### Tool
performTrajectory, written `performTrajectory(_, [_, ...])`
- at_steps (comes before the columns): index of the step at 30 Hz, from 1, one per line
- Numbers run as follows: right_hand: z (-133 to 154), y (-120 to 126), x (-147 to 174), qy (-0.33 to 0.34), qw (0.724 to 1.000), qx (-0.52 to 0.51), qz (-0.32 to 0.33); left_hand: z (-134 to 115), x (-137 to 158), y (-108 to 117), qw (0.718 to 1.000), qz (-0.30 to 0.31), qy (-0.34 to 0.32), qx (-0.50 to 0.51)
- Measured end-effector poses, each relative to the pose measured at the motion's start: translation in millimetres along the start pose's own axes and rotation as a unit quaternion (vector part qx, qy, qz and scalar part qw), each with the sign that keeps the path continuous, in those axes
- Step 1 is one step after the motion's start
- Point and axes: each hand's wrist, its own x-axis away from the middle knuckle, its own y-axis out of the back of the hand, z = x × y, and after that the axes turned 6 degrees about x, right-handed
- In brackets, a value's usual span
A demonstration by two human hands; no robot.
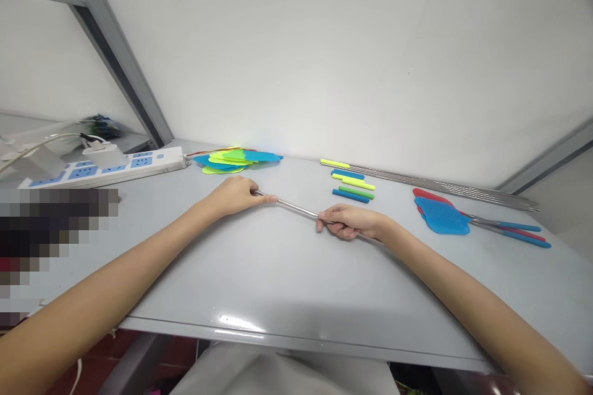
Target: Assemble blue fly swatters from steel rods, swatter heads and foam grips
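A thin metal rod slants across the middle of the table, gripped in both of my hands. My left hand is closed around its far left end, thumb stretched along it. Farther along, my right hand wraps its fingers round the rod, and the rear end runs out under my wrist. Whether either end carries a fitting is hidden by my fingers. Beyond my left hand lies a pile of yellow, green and blue fly swatter heads. Several coloured handle sleeves lie beyond my right hand.
Loose metal rods lie along the wall at the back right. Whole fly swatters with blue and red heads are stacked at the right. A white power strip with plugs stands at the left. Metal posts frame the table.
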Motion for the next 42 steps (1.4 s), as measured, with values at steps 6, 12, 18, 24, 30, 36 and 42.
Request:
performTrajectory(6, [-0.2, 0.2, -0.4, -0.004, 1.0, 0.002, -0.002, 0.6, -0.7, -4.3, 1.0, 0.005, 0.0, 0.001])
performTrajectory(12, [-0.1, 0.0, -0.8, -0.007, 1.0, 0.0, 0.0, 2.0, -1.2, -5.9, 1.0, 0.001, -0.005, 0.002])
performTrajectory(18, [0.3, 0.8, 0.1, -0.012, 1.0, 0.0, 0.003, 2.0, -0.9, -6.3, 1.0, 0.006, -0.004, 0.004])
performTrajectory(24, [0.2, 1.5, 0.7, -0.013, 1.0, 0.0, 0.01, -0.3, 0.1, -6.9, 1.0, 0.004, -0.007, -0.003])
performTrajectory(30, [-1.5, 3.1, 1.0, -0.014, 1.0, -0.003, 0.012, -4.7, 2.3, -6.2, 1.0, -0.01, -0.009, -0.015])
performTrajectory(36, [-2.2, 3.9, 1.3, -0.014, 1.0, -0.008, 0.016, -4.1, 2.9, -7.2, 1.0, -0.014, -0.009, -0.002])
performTrajectory(42, [-2.8, 4.3, 1.6, -0.018, 1.0, -0.005, 0.02, -3.1, 2.5, -9.7, 1.0, -0.005, -0.012, 0.015])
